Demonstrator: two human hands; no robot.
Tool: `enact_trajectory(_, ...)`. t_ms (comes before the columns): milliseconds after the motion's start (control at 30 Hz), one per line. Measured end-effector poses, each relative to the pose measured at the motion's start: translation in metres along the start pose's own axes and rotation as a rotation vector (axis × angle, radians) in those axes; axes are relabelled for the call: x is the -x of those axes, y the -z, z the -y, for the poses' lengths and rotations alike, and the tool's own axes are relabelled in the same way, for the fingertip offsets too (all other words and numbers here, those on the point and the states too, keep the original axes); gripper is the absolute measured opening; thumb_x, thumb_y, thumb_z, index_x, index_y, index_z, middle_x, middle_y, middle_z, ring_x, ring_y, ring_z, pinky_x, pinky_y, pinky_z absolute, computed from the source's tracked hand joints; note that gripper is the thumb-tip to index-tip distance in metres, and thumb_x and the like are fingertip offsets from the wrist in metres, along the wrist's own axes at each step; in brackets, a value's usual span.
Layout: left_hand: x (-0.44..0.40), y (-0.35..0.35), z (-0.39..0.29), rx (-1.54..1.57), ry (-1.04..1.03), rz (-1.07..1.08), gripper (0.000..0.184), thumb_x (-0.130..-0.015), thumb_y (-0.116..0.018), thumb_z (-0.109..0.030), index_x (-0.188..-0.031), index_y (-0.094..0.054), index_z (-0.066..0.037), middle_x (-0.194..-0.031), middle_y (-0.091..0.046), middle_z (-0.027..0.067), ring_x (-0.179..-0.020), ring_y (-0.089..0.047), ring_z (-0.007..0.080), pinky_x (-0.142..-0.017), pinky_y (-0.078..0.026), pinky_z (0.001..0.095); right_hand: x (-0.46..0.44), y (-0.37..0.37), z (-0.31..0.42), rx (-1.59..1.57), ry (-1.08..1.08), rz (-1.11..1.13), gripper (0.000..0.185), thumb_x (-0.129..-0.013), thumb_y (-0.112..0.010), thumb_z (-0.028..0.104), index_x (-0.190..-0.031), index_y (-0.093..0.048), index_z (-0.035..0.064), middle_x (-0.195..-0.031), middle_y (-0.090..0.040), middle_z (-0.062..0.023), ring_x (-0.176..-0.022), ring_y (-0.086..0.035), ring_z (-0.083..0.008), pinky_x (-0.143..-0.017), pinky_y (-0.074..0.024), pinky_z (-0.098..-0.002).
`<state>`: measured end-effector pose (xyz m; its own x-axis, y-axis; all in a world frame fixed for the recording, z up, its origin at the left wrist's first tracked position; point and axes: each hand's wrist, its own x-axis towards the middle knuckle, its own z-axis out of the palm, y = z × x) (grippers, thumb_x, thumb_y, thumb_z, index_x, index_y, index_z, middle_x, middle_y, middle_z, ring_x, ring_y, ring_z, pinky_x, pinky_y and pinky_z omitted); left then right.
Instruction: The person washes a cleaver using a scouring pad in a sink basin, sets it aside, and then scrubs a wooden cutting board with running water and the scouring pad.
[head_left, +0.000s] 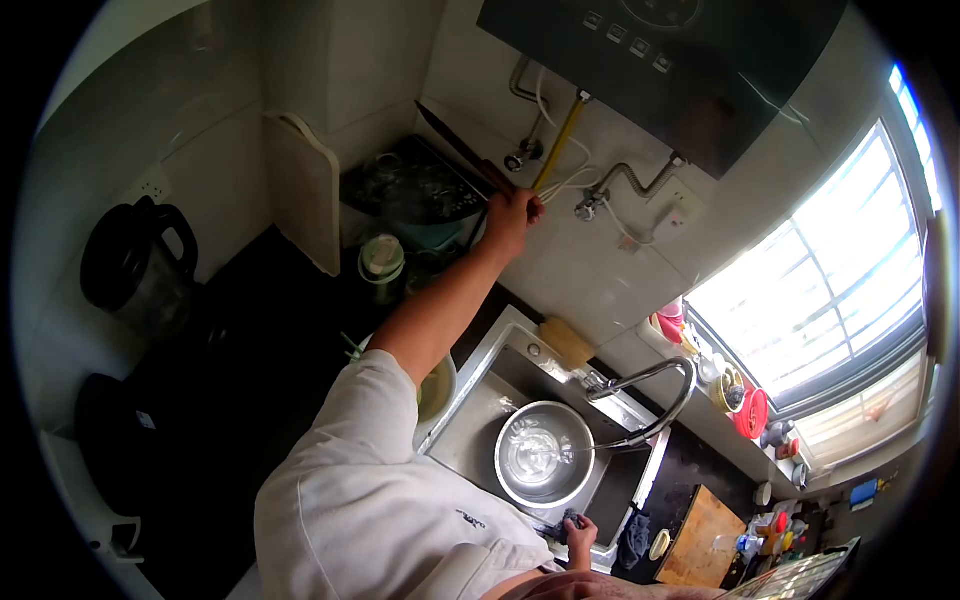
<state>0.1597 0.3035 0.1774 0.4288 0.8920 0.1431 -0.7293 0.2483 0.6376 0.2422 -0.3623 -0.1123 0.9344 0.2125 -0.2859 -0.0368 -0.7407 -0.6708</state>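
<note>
My left hand [513,218] reaches out over the counter towards the back wall, its fingers wrapped round the handle of a dark long-bladed knife [455,140]. The blade points up and left, above a rack of glassware [410,185]. Close to my body, my right hand [581,540] is closed on a small dark bunched cloth [571,519] at the near edge of the sink [470,425]. A round metal basin [507,480] with water in it sits in the sink, under the curved tap [690,385].
A green-lidded jar [382,260] and an upright cutting board [305,190] stand left of my arm. A black-handled jug [140,265] is further left. Right of the sink lie a wooden board [705,535] and several bottles. A water heater [660,70] hangs above.
</note>
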Motion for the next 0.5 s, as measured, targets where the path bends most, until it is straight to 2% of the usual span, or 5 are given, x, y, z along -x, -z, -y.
enact_trajectory(267, -0.035, 0.013, 0.016, 0.046, -0.006, -0.132, 0.021, -0.091, -0.055, -0.011, -0.073, -0.055, 0.0, -0.065, -0.058, 0.0099, -0.053, -0.051, 0.016, -0.049, -0.041, 0.0273, -0.003, -0.003, 0.009, 0.031, 0.023, -0.009, 0.048, -0.068, -0.081, 0.008, -0.112, -0.066, -0.0054, -0.1, -0.069, -0.0166, -0.088, -0.066, -0.0217, -0.081, -0.0528, -0.0339)
enact_trajectory(400, -0.048, 0.025, 0.02, 0.071, -0.03, -0.095, 0.023, -0.092, -0.053, -0.012, -0.073, -0.056, 0.001, -0.066, -0.058, 0.0104, -0.054, -0.053, 0.0166, -0.048, -0.041, 0.0279, -0.003, 0.0, 0.014, -0.027, 0.029, 0.02, 0.046, -0.069, -0.079, 0.007, -0.112, -0.066, -0.0059, -0.1, -0.068, -0.0156, -0.086, -0.065, -0.02, -0.08, -0.0528, -0.0307)
enact_trajectory(500, -0.051, 0.026, 0.017, 0.053, 0.023, -0.205, 0.024, -0.093, -0.053, -0.012, -0.073, -0.056, 0.002, -0.067, -0.058, 0.0106, -0.054, -0.054, 0.017, -0.047, -0.041, 0.0288, -0.007, 0.0, 0.012, -0.057, 0.03, 0.028, 0.045, -0.07, -0.078, 0.007, -0.111, -0.066, -0.0064, -0.101, -0.068, -0.0157, -0.086, -0.065, -0.0202, -0.08, -0.0529, -0.0311)
